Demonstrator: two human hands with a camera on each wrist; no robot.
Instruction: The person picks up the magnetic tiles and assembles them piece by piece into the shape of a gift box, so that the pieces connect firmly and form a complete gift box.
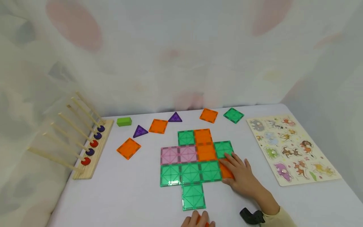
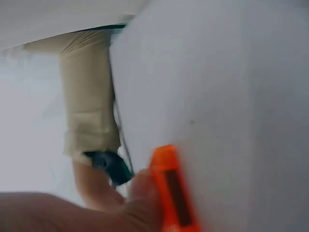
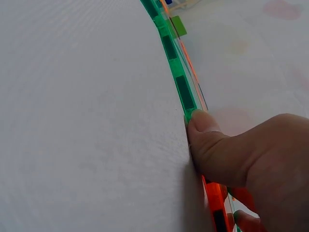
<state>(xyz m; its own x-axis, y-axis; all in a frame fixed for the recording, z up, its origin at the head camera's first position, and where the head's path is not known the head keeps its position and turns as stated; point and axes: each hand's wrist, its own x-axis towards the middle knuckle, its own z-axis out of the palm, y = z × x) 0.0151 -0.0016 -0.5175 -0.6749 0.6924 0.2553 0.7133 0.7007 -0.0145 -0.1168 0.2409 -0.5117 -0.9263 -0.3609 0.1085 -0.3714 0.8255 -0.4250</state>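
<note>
Flat magnetic tiles lie joined on the white table: green tiles, pink tiles and orange tiles. At their right side my right hand rests on an orange tile, fingers spread toward the green tile above it. In the right wrist view the thumb presses where a green edge meets an orange one. My left hand, partly cut off at the bottom, grips another orange tile below the lowest green tile.
Along the back lie loose orange tiles, purple triangles, a green square tile and a green block. A wooden peg rack with beads stands left. An animal puzzle board lies right.
</note>
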